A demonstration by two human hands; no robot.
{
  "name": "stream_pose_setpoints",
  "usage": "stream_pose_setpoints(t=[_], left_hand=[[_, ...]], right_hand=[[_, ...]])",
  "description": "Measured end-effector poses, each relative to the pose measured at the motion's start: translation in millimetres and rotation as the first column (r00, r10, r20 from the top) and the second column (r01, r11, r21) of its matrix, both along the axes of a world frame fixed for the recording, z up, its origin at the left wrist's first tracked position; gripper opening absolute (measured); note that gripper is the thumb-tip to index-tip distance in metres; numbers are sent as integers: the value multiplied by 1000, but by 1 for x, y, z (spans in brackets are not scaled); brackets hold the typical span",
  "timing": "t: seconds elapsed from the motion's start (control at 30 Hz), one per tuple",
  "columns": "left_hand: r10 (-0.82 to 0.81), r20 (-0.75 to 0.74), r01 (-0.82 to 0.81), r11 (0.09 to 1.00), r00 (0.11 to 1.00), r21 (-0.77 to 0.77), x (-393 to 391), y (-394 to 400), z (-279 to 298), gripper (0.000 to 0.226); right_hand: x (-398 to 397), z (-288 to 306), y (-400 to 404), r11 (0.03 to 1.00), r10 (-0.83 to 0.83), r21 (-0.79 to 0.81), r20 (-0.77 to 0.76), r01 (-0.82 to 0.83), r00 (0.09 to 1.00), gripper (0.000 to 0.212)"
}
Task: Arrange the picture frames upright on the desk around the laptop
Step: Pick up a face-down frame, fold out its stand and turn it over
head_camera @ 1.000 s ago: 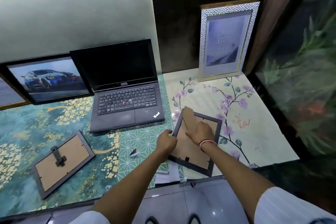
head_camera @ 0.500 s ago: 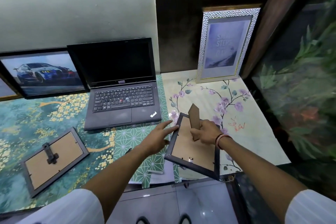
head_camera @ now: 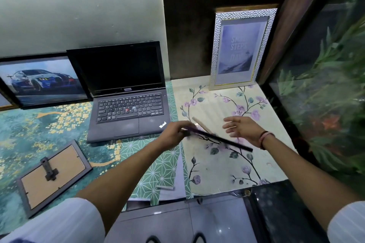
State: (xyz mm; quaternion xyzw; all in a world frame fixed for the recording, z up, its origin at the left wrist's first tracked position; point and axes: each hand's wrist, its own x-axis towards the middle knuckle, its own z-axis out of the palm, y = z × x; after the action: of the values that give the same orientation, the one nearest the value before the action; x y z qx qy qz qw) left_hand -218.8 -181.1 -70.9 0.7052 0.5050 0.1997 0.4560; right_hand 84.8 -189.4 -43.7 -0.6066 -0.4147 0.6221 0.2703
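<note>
Frame (head_camera: 217, 137): edge-on, long axis running left to right, stand flap up.
Left hand (head_camera: 173, 133): fingers clamped on its left end.
Right hand (head_camera: 244, 128): fingers apart, just beyond.

A hammered, silvery frame (head_camera: 243, 45) is gleaming; the grey frame (head_camera: 51, 175) is showing matt cardboard backing; the laptop (head_camera: 126, 92) is looking matt black.

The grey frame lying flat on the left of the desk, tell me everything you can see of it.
The grey frame lies face down on the teal, gold-flowered desk covering, skewed, in front and left of the laptop. Its tan, cardboard-like backing faces up inside a grey border, and a dark stand lies folded flat on it. No hand touches it.
</note>
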Motion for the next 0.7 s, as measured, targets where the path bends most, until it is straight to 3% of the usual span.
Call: stream_pose_setpoints(t=[0.13,0.27,0.33,0.47,0.7], left_hand=[[87,49,-81,991,995,-108,4,11,1,12],[137,172,-95,967,976,-235,10,16,11,25],[121,149,-77,959,981,-274,11,20,16,29],[81,8,-77,975,997,-210,15,35,21,37],[362,63,-360,932,930,-44,40,49,27,29]], right_hand=[[22,-23,-27,996,47,64,252,-65,967,46],[13,-39,-46,981,25,178,252,-72,967,38],[9,-49,-48,971,-45,237,239,-13,970,28],[10,-65,-42,954,-131,300,355,20,926,20],[10,-56,-24,930,-288,326,366,168,885,14]])
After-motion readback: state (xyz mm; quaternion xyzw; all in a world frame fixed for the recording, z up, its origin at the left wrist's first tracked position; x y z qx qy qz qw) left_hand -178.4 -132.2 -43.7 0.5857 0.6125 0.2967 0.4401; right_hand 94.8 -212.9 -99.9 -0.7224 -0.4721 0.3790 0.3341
